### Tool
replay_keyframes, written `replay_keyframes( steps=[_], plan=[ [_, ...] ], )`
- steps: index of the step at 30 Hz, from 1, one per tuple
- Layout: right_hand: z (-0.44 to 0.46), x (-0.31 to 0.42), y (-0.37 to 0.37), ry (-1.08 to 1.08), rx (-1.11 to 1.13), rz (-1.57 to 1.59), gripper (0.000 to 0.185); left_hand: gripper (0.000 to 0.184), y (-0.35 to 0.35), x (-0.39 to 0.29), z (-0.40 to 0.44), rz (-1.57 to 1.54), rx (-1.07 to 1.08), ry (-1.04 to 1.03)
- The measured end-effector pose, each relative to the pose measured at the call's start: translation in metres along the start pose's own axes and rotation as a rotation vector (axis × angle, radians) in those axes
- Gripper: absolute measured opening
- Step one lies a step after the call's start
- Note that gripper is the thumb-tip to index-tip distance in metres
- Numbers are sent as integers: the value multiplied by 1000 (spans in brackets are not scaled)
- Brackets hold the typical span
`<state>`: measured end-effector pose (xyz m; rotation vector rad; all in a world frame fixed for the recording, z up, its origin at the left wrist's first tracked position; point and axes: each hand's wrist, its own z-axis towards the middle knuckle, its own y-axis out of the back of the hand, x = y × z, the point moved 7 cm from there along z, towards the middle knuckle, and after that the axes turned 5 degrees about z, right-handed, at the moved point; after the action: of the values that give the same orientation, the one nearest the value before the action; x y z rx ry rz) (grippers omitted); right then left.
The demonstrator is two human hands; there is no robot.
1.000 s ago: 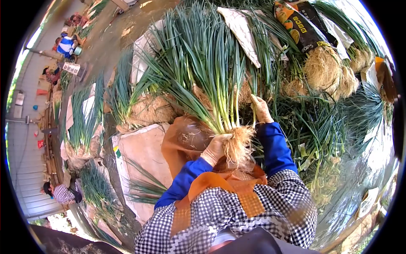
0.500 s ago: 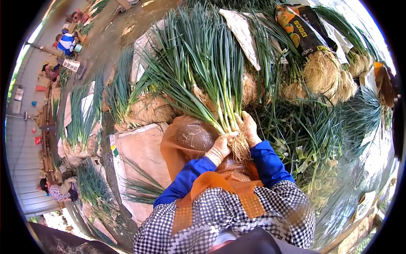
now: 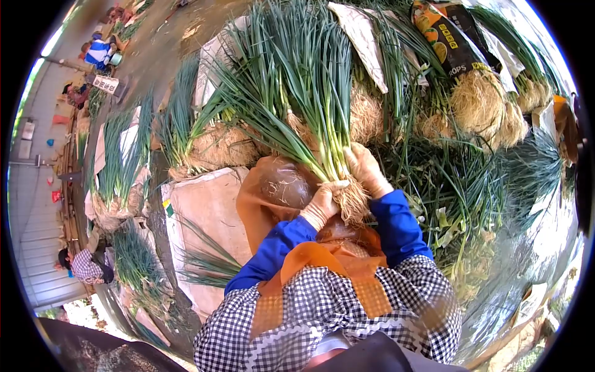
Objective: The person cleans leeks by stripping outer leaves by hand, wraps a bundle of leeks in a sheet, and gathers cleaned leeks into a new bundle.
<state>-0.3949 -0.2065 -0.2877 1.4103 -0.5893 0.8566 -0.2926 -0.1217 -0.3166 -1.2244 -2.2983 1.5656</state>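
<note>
Both my hands grip a bunch of green onions point(image 3: 331, 149) just above its tangled roots point(image 3: 352, 201). My left hand point(image 3: 325, 201) is closed round the lower left of the stems, thumb lying across them. From the right, my right hand point(image 3: 365, 166) wraps the white stem bases, a little higher than the left. The long green leaves point away from me and overlap a larger heap of green onions behind. My orange see-through apron point(image 3: 254, 198) covers my knee under the bunch.
A pale sack point(image 3: 207, 217) lies at my left with a few loose leaves on it. Rooted bundles point(image 3: 477, 102) and a black printed bag point(image 3: 449, 37) are at upper right. Leaf trimmings point(image 3: 452, 186) pile on my right. Another person point(image 3: 90, 265) sits far left.
My right hand has shifted slightly up along the stems, its back turned more toward me. The left hand stays closed round the bunch, and the view has tilted a little.
</note>
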Motion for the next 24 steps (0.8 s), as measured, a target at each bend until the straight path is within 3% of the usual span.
replay_keyframes(
  steps=[2,3,4,6,7,8,9,10,12,15,16,17,18,20,22,23,24],
  plan=[
    [-5,23,6,-230,303,1027,55,38,-17,-14,-12,15,32,62],
    [-15,11,-2,-397,407,1104,60,39,-12,-22,-12,75,-6,-11],
    [-25,23,-19,-459,580,1458,57,40,-1,-29,-9,136,-42,-83],
    [-59,49,-19,-524,524,1631,51,39,21,-52,-3,206,-53,-191],
    [-78,52,-6,-399,597,1367,39,37,29,-63,-3,178,-44,-214],
    [-92,48,14,-276,658,1098,29,31,-30,-84,-30,82,34,-221],
    [-96,55,40,-377,645,1105,25,36,-43,-93,-44,113,160,-176],
    [-102,61,62,-482,632,1113,22,38,-49,-92,-53,166,82,-199],
    [-105,52,79,-385,663,995,22,33,-72,-91,-78,223,25,-292],
    [-104,1,108,-440,423,966,23,29,-99,-112,-102,-202,-44,-358],
    [-108,-40,120,-556,125,1014,23,29,-104,-125,-110,-318,-67,-398],
    [-111,-81,130,-559,180,903,21,29,-107,-137,-120,-347,-47,-439],
    [-122,-126,128,-736,209,594,22,29,-107,-149,-128,-331,-21,-470],
    [-105,-115,139,-375,173,-775,28,29,-111,-166,-144,-262,36,-508],
    [-58,-59,113,-290,-95,-33,37,29,-120,-169,-153,-185,67,-522],
    [-36,-2,90,-290,39,473,42,29,-123,-167,-153,-157,60,-521],
    [-22,50,65,-252,200,740,44,30,-125,-163,-152,-135,58,-518]
  ],
)
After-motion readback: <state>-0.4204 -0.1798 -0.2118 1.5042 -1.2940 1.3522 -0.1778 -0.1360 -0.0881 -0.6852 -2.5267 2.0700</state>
